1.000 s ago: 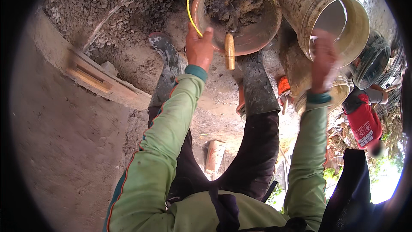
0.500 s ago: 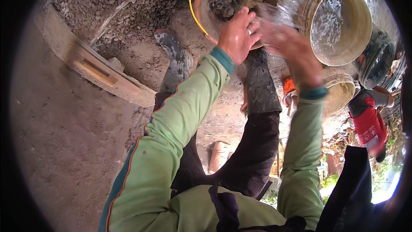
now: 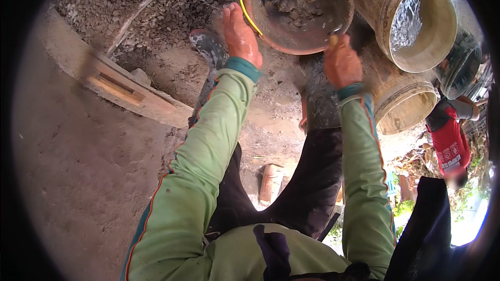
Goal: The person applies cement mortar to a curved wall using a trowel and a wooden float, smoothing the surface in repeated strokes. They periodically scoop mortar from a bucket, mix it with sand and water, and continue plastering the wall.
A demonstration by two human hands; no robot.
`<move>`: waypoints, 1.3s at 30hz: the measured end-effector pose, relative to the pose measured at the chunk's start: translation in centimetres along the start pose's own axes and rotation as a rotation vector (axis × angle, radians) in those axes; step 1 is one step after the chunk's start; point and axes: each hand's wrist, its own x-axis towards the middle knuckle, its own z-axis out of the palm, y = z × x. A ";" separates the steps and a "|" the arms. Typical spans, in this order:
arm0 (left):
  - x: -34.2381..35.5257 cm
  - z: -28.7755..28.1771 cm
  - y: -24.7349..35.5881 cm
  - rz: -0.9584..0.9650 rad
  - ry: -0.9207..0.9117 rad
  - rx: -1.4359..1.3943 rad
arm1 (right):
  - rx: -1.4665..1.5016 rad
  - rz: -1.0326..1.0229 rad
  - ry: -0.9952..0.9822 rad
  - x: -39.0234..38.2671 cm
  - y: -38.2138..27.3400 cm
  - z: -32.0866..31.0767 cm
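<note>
A round reddish-brown tub (image 3: 287, 47) holds wet, dark grey mortar (image 3: 302, 5) with water pooled round it. A yellow band (image 3: 246, 6) curves along its left rim. My left hand (image 3: 242, 37) is raised just left of the tub, its fingers stretched out and nothing seen in them. At the tub's near right rim, my right hand (image 3: 342, 65) is closed round a short-handled tool (image 3: 333, 41). Only a light-coloured bit of its handle shows; the rest is hidden, so its kind is unclear.
To the right, a large pale bucket (image 3: 416, 65) lies tilted with water inside; another pale bucket (image 3: 403, 112) and a dark bucket (image 3: 461, 70) lie close by. Gravel (image 3: 125, 0) and a wooden float (image 3: 120, 86) are left. A person in red (image 3: 452, 148) is at the far right.
My hands were together over the tub amid splashing water. They have parted: the left moved left, the right came down to the tub's rim and took hold of the tool. The splash has ended.
</note>
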 end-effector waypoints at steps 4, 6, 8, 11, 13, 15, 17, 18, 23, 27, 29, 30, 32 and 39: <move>0.3 -1.2 -0.6 -0.272 -0.308 -0.110 | 0.129 -0.001 -0.135 6.6 -2.3 -0.5; 0.9 -1.5 -1.1 -0.277 -0.391 -0.184 | 0.150 -0.040 -0.155 8.0 -2.8 3.7; 0.7 -1.5 -1.3 -0.267 -0.414 -0.214 | 0.000 -0.112 -0.076 6.6 -4.0 6.6; 0.4 -3.0 -1.0 -0.299 -0.423 -0.268 | -0.266 -0.098 -0.142 -0.2 -3.8 1.9; 0.4 -3.2 -0.6 -0.315 -0.388 -0.286 | -0.508 -0.069 -0.091 0.7 -0.8 -0.4; 0.8 -4.4 -1.2 -0.332 -0.449 -0.301 | -0.719 -0.299 -0.117 3.2 1.2 -4.0; 0.4 -4.1 -0.5 -0.366 -0.502 -0.334 | -0.474 -0.256 -0.194 7.0 -4.8 -8.8; 0.1 -3.5 -0.2 -0.375 -0.538 -0.335 | -0.133 0.038 -0.218 6.9 -10.1 -8.6; 0.8 -4.2 -0.9 -0.374 -0.629 -0.325 | -0.616 -0.059 -0.005 1.3 -15.3 3.9; 1.6 -5.3 -1.9 -0.336 -0.473 -0.075 | -0.652 -0.151 -0.150 0.3 -8.9 -5.4; 1.0 -4.7 -2.2 -0.189 -0.428 0.131 | -0.482 -0.130 0.009 5.0 -1.8 -5.4; 2.0 -4.8 -3.6 -0.044 -0.445 0.301 | -0.387 -0.133 0.094 7.0 0.1 -3.8; 3.5 -4.6 -4.6 0.200 -0.376 0.536 | -0.147 -0.008 -0.251 8.1 -0.2 0.2; 4.4 -4.5 -5.4 0.130 -0.182 0.806 | 0.921 0.106 -0.702 3.8 -3.2 6.1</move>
